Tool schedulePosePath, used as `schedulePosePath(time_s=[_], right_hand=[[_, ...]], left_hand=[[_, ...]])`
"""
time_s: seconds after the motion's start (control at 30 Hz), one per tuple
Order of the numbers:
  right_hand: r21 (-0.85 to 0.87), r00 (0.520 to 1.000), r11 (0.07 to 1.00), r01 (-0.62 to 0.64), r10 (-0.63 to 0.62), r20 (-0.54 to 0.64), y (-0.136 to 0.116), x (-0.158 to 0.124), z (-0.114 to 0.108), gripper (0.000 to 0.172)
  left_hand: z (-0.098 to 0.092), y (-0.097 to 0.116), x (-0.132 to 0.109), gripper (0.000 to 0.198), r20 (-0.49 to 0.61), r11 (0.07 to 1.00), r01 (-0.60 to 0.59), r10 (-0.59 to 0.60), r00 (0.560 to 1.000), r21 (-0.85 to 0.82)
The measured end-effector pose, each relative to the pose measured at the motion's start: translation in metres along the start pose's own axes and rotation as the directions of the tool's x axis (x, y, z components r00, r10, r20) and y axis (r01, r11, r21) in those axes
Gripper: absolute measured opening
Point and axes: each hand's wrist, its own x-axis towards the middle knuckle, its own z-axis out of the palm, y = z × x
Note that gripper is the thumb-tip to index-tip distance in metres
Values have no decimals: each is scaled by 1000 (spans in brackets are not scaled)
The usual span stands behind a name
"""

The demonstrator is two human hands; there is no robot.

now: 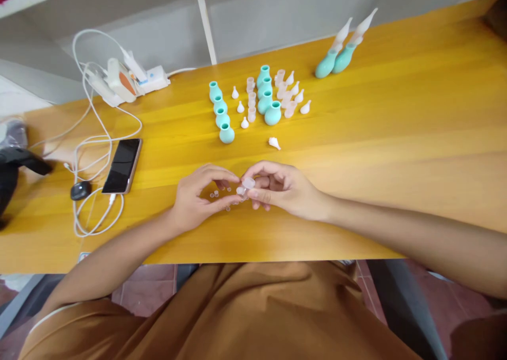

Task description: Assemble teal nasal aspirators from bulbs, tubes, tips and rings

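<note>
My left hand [198,193] and my right hand [283,188] meet over the near middle of the yellow wooden table [396,138]. Between the fingertips of both is a small clear plastic cap [247,183], with a second tiny clear piece [240,191] just below it. Both hands are closed in a pinch. Several tiny clear parts [220,193] lie on the table under my left fingers. Farther back stand rows of teal rubber bulbs [222,111], more teal bulbs [267,95], small white tips [240,107] and clear cups [251,98]. One white tip [274,143] lies alone.
Two assembled teal bulbs with long white nozzles [344,45] lie at the back right. A black phone [122,165] with white cables [95,138], a power strip with chargers [127,80] and a small black object [81,191] sit at the left. A dark item [11,169] is at the left edge.
</note>
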Motion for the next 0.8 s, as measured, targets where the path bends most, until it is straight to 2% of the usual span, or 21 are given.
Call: schedulePosePath(time_s=[0.1, 0.2, 0.27, 0.33, 0.37, 0.4, 0.47, 0.5, 0.53, 0.57, 0.67, 0.73, 0.8], right_hand=[[-37, 998, 997, 63, -63, -17, 3, -1, 3, 37], [-89, 989, 986, 142, -144, -22, 7, 0, 6, 36], [-162, 986, 973, 161, -166, -12, 8, 2, 4, 35], [-310, 975, 925, 219, -220, 31, 5, 3, -4, 42], [-430, 960, 860, 274, -271, 70, 1, 4, -11, 44], [-571, 940, 753, 328, -320, 118, -3, 5, -20, 43], [-827, 904, 429, 363, -378, 200, -14, 8, -41, 34], [-910, 901, 274, 312, -389, 192, -19, 9, -52, 31], [-961, 901, 157, 229, -408, 149, -23, 10, -61, 30], [-988, 900, 80, 129, -428, 83, -26, 12, -70, 29], [-993, 879, 3, -120, -465, -107, -27, 18, -84, 34], [-983, 881, -18, -182, -446, -155, -22, 22, -88, 41], [-984, 891, -30, -177, -428, -147, -18, 25, -91, 38]], left_hand=[[2, -2, -2, 35, 24, 999, 45, -45, 999, -18], [4, -2, -5, 32, 39, 999, 55, -55, 998, -1], [5, -1, -7, 28, 43, 998, 63, -63, 997, 23], [5, -2, -9, 25, 36, 996, 81, -82, 996, 37], [5, -3, -10, 26, 30, 995, 94, -95, 995, 36], [5, -4, -11, 27, 25, 994, 105, -106, 994, 33], [4, -6, -10, 28, 17, 994, 104, -105, 994, 28], [4, -7, -9, 29, 14, 995, 93, -93, 996, 30], [4, -7, -8, 28, 10, 996, 78, -78, 997, 35], [4, -7, -7, 28, 4, 997, 64, -65, 998, 41], [3, -4, -4, 29, -2, 997, 37, -37, 999, 64], [2, -1, -3, 34, 18, 996, 21, -22, 1000, 89], [1, 1, -2, 36, 42, 995, 4, -9, 999, 104]])
